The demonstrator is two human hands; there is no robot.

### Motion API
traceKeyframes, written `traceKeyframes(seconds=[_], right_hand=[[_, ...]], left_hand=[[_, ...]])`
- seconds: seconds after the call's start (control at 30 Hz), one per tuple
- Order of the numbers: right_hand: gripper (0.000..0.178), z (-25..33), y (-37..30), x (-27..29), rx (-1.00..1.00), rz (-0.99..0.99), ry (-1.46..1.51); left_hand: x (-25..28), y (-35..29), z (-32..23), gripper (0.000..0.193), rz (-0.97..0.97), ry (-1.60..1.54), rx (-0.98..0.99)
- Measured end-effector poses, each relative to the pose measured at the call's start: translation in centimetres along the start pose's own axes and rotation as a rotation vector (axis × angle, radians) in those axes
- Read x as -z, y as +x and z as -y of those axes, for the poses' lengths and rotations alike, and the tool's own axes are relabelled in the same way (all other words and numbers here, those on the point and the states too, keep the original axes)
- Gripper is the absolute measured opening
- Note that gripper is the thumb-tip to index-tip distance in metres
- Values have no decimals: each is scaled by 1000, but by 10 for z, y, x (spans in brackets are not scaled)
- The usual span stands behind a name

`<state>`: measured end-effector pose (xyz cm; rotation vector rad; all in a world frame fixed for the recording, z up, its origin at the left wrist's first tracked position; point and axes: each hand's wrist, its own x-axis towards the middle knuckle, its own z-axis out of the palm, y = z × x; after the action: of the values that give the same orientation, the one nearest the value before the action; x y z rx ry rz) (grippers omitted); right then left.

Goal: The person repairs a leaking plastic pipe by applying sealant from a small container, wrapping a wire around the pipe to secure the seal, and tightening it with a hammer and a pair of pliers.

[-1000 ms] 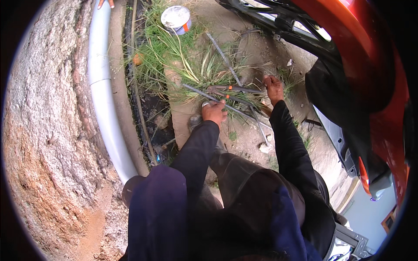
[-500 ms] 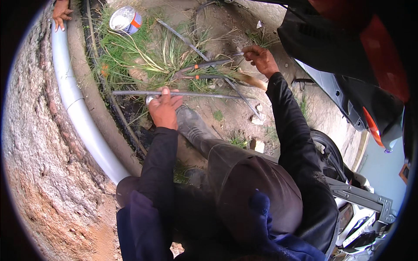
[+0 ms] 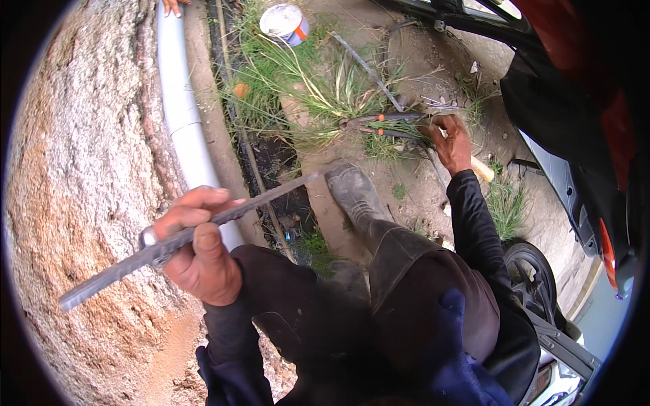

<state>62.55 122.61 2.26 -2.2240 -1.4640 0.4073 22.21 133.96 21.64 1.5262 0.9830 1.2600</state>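
Left hand [image 3: 203, 250], fingers and thumb closed around a ribbed metal bar [image 3: 254, 204], which slants up rightward in front of a grey pipe [image 3: 179, 88] (the bar's far end appears near a boot [image 3: 352, 193]). Centre right: orange-banded cutters [image 3: 365, 122] beside grass [image 3: 332, 98]. Right hand [image 3: 452, 143], fingers partly curled near the cutters' handles; whether it grips anything cannot be told.

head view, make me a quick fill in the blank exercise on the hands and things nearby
1. The ridged metal bar is held in the person's ____ hand.
2. The right hand is near a long-handled tool banded in ____.
3. The bucket is beside green ____.

Missing words: left; orange; grass.
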Motion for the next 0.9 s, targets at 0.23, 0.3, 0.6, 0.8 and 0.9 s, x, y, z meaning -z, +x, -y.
traceKeyframes(seconds=[0.23, 0.3, 0.6, 0.8, 0.9], right_hand=[[42, -54, -23, -13, -128, 155, -127], [42, -50, -21, 1, -80, 281, -22], [32, -10, -20, 22, -149, 279, -506], [33, -50, -24, 23, -124, -15, -460], [36, -51, -13, 19, -209, -59, -325]], left_hand=[[54, 52, -30, 18, -164, 329, -56], [66, 69, -15, 18, -151, 362, -49], [105, 82, 109, 16, -321, 809, 94], [93, 86, 171, 24, -225, 1153, 70], [102, 97, 152, 23, -240, 1187, -11]])
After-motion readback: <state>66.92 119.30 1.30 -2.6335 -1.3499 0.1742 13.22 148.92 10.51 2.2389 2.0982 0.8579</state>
